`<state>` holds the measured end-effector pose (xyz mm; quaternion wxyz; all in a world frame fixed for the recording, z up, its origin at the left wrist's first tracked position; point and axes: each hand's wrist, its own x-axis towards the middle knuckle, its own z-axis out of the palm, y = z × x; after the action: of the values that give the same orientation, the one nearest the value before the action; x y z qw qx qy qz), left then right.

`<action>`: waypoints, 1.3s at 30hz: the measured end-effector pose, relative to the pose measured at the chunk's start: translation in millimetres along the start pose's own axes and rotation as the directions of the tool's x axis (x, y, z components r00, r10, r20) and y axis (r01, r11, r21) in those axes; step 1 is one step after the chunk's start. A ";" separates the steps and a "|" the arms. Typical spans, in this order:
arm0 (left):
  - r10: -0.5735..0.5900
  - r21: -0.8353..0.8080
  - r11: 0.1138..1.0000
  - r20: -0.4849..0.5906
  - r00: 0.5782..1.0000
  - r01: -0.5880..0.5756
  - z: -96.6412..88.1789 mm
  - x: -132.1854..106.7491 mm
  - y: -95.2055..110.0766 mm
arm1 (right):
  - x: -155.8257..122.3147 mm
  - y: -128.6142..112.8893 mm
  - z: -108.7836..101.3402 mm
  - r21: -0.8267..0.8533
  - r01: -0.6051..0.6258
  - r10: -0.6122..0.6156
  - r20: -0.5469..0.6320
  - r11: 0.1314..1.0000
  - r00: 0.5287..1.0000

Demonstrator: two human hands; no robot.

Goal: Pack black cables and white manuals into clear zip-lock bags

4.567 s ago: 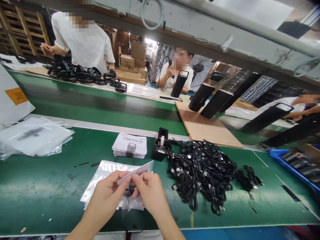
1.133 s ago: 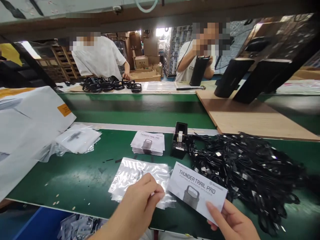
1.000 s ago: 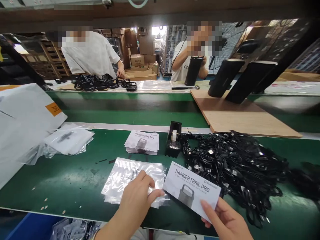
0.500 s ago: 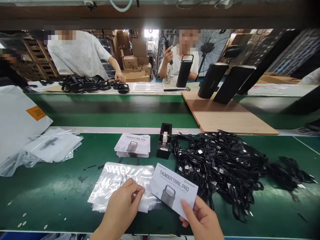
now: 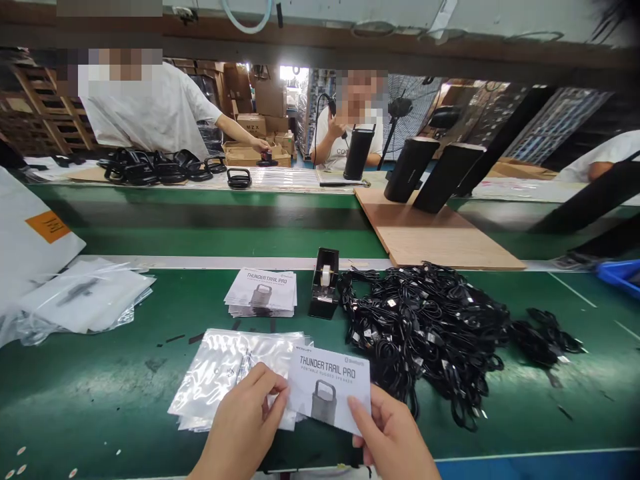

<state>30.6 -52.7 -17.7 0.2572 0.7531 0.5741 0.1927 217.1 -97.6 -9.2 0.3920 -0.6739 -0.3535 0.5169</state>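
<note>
My right hand (image 5: 387, 427) holds a white printed leaflet (image 5: 330, 387) by its lower right corner, thumb on top. It reads THUNDER TRAIL PRO and shows a speaker. My left hand (image 5: 253, 413) is closed in a pinch at the right side of the top clear plastic bag (image 5: 215, 367), next to the leaflet's left edge. That bag lies on a flat stack of similar bags on the green table. The leaflet overlaps the stack's right side. Behind the bags sits a pile of matching leaflets (image 5: 261, 290).
A black tape dispenser (image 5: 324, 283) stands beside a heap of black cables (image 5: 425, 327). Bagged items (image 5: 85, 293) lie at left. Beyond, a wooden board (image 5: 440, 233) carries two black speakers (image 5: 411, 170). Two co-workers (image 5: 150, 110) handle parts across the line.
The leaflet has turned more level and moved left, toward my left hand. My left hand stays pinched by the bag. The co-worker at left has moved a hand right, holding a dark part.
</note>
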 end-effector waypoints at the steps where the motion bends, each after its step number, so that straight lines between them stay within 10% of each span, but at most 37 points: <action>1: 0.001 -0.014 1.000 -0.003 1.000 -0.001 -0.7 -0.3 -0.7 | 0.3 -1.6 2.1 0.008 -0.001 0.001 -0.031 1.000 1.000; 6: -0.015 -0.059 0.998 0.018 1.000 0.016 -6.6 0.3 -3.9 | -3.2 4.0 14.6 0.039 0.021 -0.014 -0.178 0.999 0.984; 18: -0.041 -0.170 0.985 -0.001 0.999 0.040 -5.2 -3.0 -9.3 | -8.0 16.0 1.7 0.050 -0.070 0.072 -0.027 0.996 0.997; 33: 0.142 0.100 0.985 -0.023 0.990 -0.139 6.5 -4.5 -13.5 | -8.2 3.1 -12.0 0.031 -0.122 0.088 0.525 0.992 0.847; 39: 0.150 0.170 0.975 -0.047 0.988 -0.140 5.7 -3.9 -19.7 | 4.5 3.4 -3.0 0.056 -0.112 0.085 0.354 0.992 0.931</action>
<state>17.9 -53.3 -34.3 0.1613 0.8058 0.5390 0.1849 221.2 -95.6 -13.7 0.3212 -0.5725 -0.3638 0.6608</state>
